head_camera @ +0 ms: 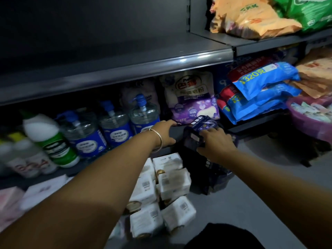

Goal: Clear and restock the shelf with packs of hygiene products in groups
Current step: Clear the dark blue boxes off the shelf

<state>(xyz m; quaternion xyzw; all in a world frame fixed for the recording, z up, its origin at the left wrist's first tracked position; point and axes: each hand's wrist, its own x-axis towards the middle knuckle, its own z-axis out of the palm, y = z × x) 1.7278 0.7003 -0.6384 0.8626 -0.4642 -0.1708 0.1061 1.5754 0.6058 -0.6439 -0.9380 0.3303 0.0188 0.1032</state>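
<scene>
My right hand grips a dark navy pack of hygiene products just in front of the lower shelf's edge. More dark navy packs stand stacked on the floor beneath it. My left hand, with a bangle on the wrist, rests on the lower shelf's edge with its fingers curled over the rim. Several white packs lie piled on the floor below my arms. The upper shelf is dark and bare.
On the lower shelf stand blue pump bottles, a white and green bottle and a purple and white bag. Blue and red bags are stacked to the right, beside a purple basin. Orange and green bags fill the top right shelf.
</scene>
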